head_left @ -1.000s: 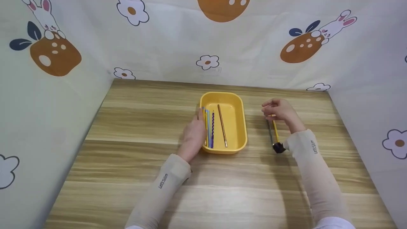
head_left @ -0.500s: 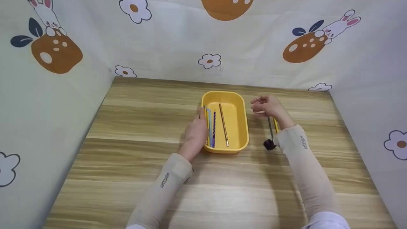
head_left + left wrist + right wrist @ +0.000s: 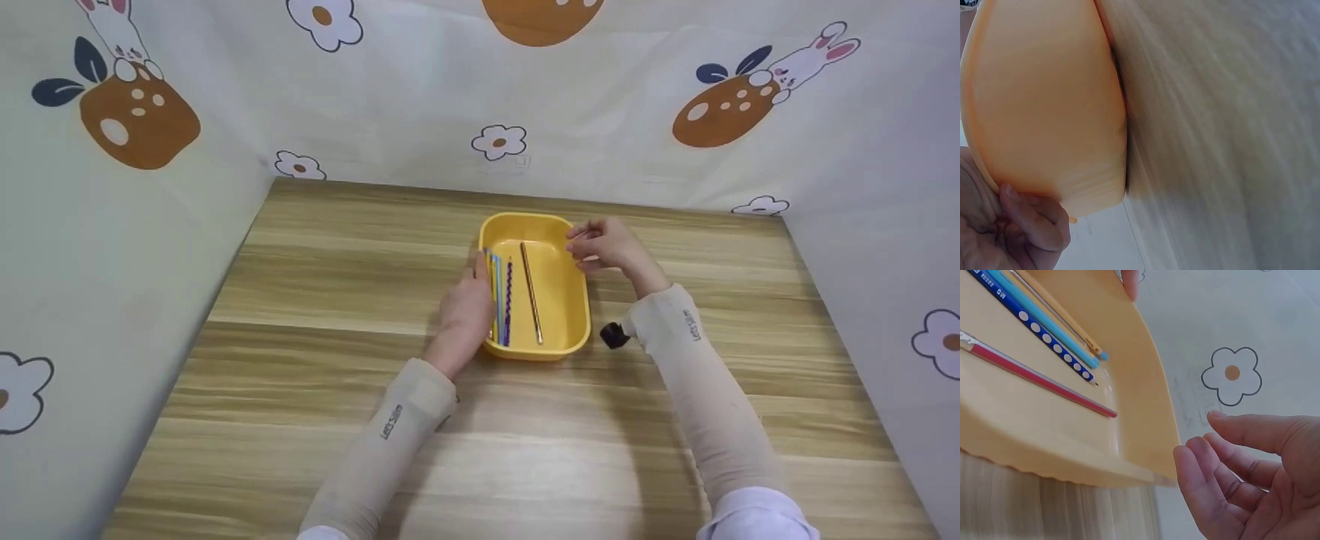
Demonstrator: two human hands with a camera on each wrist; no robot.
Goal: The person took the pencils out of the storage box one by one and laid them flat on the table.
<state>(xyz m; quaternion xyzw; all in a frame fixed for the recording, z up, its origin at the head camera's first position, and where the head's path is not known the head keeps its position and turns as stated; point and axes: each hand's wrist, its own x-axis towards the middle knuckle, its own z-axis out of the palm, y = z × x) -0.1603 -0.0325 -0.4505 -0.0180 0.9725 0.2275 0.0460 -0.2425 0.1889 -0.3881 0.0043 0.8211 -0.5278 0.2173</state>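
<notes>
A yellow tray (image 3: pixel 559 300) stands on the wooden table, with several pencils in it. Along its left side lie a blue pencil with white dots (image 3: pixel 1044 337), a light blue pencil (image 3: pixel 1067 343) and orange-yellow pencils (image 3: pixel 1081 336). A red pencil (image 3: pixel 1044 382) lies apart, nearer the tray's middle. My left hand (image 3: pixel 466 304) holds the left rim, thumb against the outer wall in the left wrist view. Bent and apart, the fingers of my right hand (image 3: pixel 609 246) hold nothing beside the tray's far right rim; whether they touch it, I cannot tell.
A black box (image 3: pixel 615 335) sits at the right wrist. Patterned cloth walls (image 3: pixel 405 105) rise behind the table (image 3: pixel 337 285) and at both sides. The right arm covers the spot where two slim sticks lay earlier.
My right hand has moved left, from above the two slim sticks on the table to the tray's right rim. The left hand keeps its hold; the tray looks still.
</notes>
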